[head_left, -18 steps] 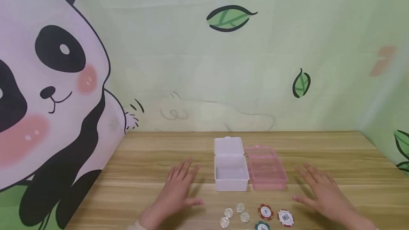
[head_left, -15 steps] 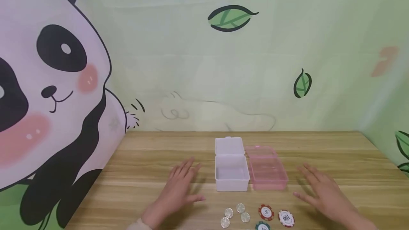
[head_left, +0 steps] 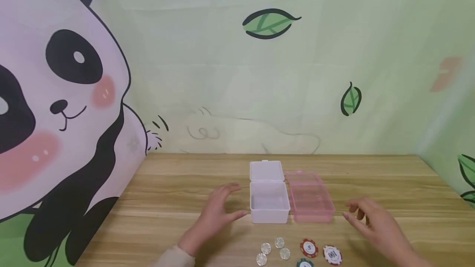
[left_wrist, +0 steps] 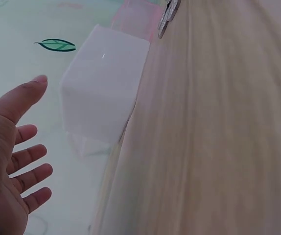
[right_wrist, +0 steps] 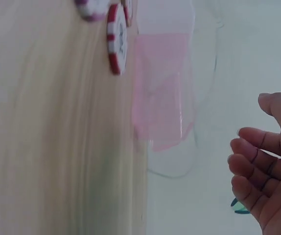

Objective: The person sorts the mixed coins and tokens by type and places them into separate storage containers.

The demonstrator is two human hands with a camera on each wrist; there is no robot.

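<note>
A white plastic box [head_left: 269, 215] with its lid [head_left: 266, 171] folded back stands mid-table. Against its right side lies a pink see-through box [head_left: 311, 201], also lidded and open. Just left of the white box is my left hand [head_left: 213, 215], thumb and fingers apart, holding nothing; the left wrist view shows a gap between it and the white box [left_wrist: 104, 81]. My right hand [head_left: 380, 228] hovers right of the pink box [right_wrist: 160, 93], fingers loosely bent and nothing in them. Nearer me lie several silvery coins [head_left: 265, 248], a red poker chip [head_left: 309, 248] and a white-and-red chip [head_left: 332, 255].
A green chip [head_left: 305, 263] is cut off by the head view's lower edge. The wooden table [head_left: 178, 176] ends at the back against a pale green cloth [head_left: 208, 61] printed with a panda [head_left: 78, 106] and leaves.
My left hand has moved right, closer to the white box, and turned with its thumb and fingers spread. The fingers of my right hand have bent inward. Boxes, coins and chips stay put.
</note>
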